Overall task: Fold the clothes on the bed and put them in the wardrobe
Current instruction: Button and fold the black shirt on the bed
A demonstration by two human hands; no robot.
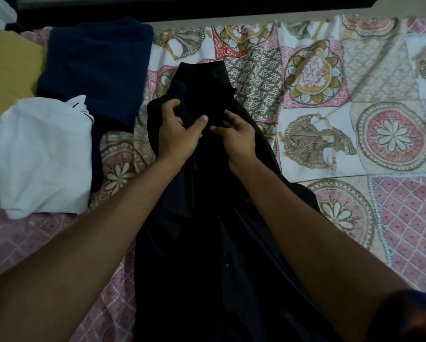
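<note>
Patterned bedspread (330, 70), black shirt (207, 243) at six o'clock; left hand (179, 134) and right hand (234, 137) pinch its upper fabric, likely straightening it for folding

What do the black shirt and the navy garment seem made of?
Black shirt: thin, smooth woven cloth, maybe cotton or a blend; it drapes in soft creases and shows buttons. Navy garment: thicker and matte, with a nubbly surface like knit or fleece.

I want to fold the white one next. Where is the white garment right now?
In the head view, the white garment lies on the bed at left, touching the navy garment behind it, left of the black shirt.
</note>
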